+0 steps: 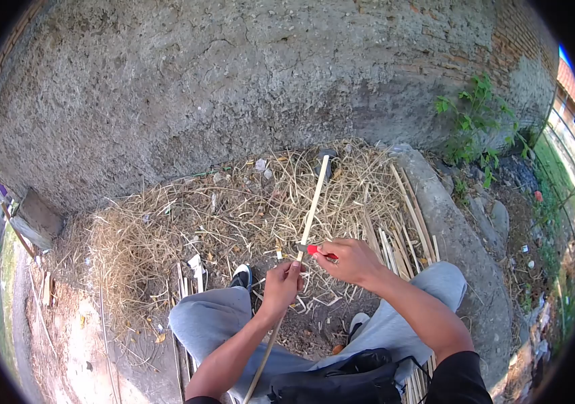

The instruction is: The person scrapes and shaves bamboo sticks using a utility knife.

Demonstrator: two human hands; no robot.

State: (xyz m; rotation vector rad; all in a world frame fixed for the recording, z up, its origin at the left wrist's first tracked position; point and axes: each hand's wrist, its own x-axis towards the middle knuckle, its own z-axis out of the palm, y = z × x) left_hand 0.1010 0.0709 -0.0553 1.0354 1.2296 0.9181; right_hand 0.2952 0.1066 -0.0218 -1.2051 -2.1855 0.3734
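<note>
A long pale strip [315,198], like split bamboo or wood, slants up from between my legs, its far end near a dark object [328,172] by the wall. My left hand [283,286] is closed around the strip at its middle. Just above and to the right, my right hand [345,259] grips a small tool with a red handle [312,249]. The tool's dark end touches the strip slightly above my left fingers.
Straw and shavings [125,256] cover the ground before a rough wall [233,87]. More strips [412,209] lie by a stone slab [462,262] at right. A black bag [334,384] rests at my lap. A green plant [479,121] grows beside the wall.
</note>
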